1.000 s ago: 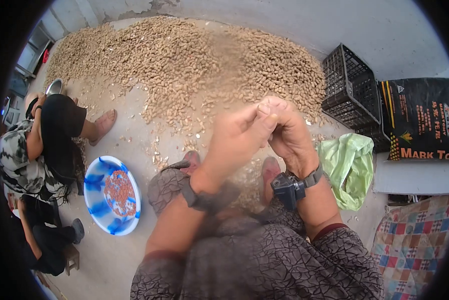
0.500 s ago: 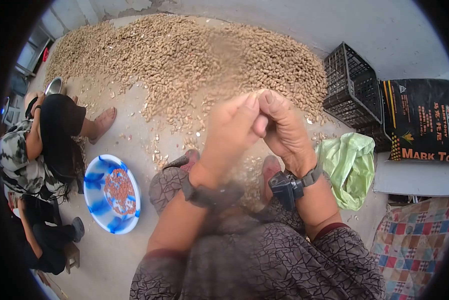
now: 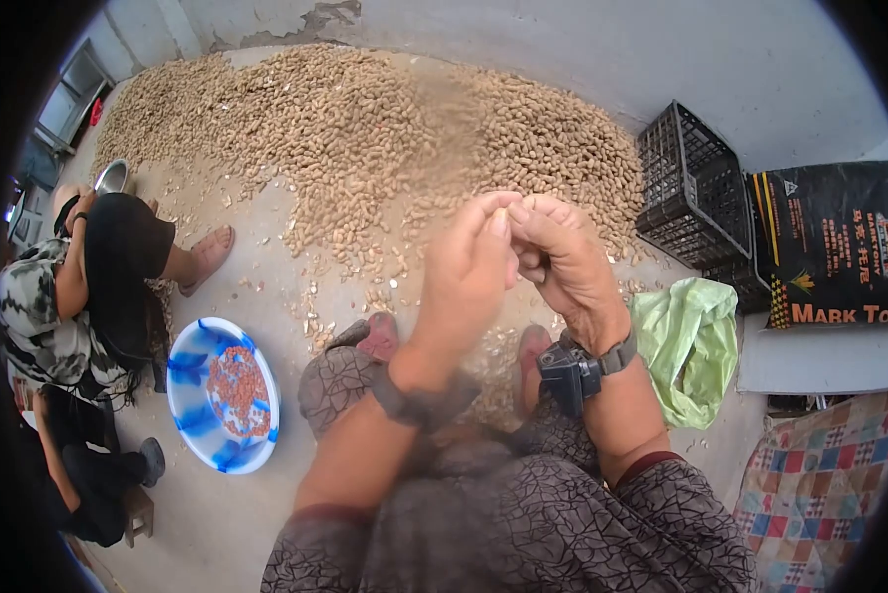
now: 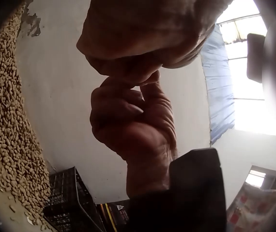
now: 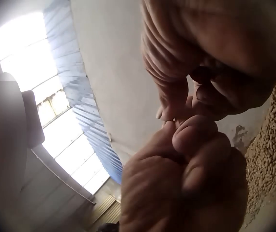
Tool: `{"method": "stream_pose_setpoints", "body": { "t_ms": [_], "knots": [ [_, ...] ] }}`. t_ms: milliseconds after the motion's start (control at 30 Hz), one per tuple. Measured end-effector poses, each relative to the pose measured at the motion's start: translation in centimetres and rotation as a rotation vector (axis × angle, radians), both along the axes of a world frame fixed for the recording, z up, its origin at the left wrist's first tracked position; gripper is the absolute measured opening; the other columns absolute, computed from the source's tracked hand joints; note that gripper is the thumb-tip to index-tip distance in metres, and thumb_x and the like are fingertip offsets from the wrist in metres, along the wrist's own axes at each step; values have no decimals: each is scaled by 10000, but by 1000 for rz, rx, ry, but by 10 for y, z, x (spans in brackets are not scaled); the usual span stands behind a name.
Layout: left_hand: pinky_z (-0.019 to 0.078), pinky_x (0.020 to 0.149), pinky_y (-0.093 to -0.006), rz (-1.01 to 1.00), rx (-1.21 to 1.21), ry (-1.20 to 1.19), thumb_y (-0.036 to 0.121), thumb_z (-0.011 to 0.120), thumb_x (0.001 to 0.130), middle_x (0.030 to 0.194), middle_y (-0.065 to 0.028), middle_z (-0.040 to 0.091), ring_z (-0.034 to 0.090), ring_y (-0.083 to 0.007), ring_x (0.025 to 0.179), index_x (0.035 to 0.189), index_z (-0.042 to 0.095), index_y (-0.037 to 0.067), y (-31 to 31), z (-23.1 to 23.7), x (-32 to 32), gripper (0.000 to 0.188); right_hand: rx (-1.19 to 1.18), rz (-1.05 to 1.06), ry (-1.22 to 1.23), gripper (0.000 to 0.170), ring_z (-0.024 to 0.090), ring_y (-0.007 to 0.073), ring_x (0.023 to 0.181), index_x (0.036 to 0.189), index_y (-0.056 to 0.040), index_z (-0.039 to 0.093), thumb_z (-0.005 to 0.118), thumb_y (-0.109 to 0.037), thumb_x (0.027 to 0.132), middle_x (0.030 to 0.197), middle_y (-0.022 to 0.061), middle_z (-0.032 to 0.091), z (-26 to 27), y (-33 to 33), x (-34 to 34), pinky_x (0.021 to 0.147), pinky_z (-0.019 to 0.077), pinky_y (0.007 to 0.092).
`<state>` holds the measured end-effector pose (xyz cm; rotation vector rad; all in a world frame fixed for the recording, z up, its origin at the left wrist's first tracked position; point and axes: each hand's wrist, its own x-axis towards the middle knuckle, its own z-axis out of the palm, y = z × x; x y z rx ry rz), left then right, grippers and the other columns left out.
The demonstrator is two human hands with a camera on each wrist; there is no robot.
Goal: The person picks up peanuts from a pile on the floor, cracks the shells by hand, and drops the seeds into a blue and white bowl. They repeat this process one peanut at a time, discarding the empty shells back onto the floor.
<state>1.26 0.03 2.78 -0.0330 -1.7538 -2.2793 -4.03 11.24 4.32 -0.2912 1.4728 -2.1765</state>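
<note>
My left hand (image 3: pixel 464 287) and right hand (image 3: pixel 574 265) meet at the fingertips in front of the peanut heap (image 3: pixel 345 128). Thumbs and forefingers pinch a small pale peanut piece (image 3: pixel 509 211), mostly hidden by the fingers. The left wrist view has the left hand (image 4: pixel 147 34) above and the right hand (image 4: pixel 133 121) below, tips touching. Seen from the right wrist, the right hand (image 5: pixel 215 43) is on top, its fingertips against those of the left hand (image 5: pixel 191 179). Red kernels lie in a blue-and-white basin (image 3: pixel 192 420) to the left.
Black crates (image 3: pixel 696 188) stand beside the heap at right, next to a black printed sack (image 3: pixel 839 247). A green bag (image 3: pixel 689 346) lies near my right forearm. Two people sit at left, one with a metal bowl (image 3: pixel 113 176). Shell bits litter the floor between my feet.
The head view has tilted, so the room sits slightly lower in it. Both hands remain together, but the fingers and thumbs have shifted against each other at the tips.
</note>
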Motion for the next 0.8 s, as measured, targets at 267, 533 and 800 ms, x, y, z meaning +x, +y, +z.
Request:
{"method": "stream_pose_setpoints", "body": {
  "t_ms": [267, 533, 800],
  "knots": [
    [316, 484, -175, 41, -38, 24, 96, 363, 954, 633, 46, 461, 384, -16, 553, 1083, 558, 5, 4, -2, -3, 251, 29, 21, -9, 217, 548, 90, 535, 800, 7, 582, 616, -200, 855, 708, 75, 612, 0, 2, 0, 431, 353, 174],
    [278, 464, -183, 90, 100, 45, 87, 358, 947, 627, 48, 440, 348, -13, 531, 985, 557, 20, 13, -9, -5, 213, 55, -79, 95, 219, 551, 108, 541, 781, 43, 568, 595, -161, 855, 680, 78, 596, 2, -6, 9, 470, 426, 213],
    [280, 441, -176, 165, 306, -60, 144, 353, 954, 624, 43, 445, 354, -15, 508, 995, 540, 26, 8, -24, -12, 225, 169, -196, 199, 172, 547, 94, 522, 754, 36, 595, 564, -101, 852, 626, 66, 590, -6, -17, 15, 469, 428, 215]
  ]
}}
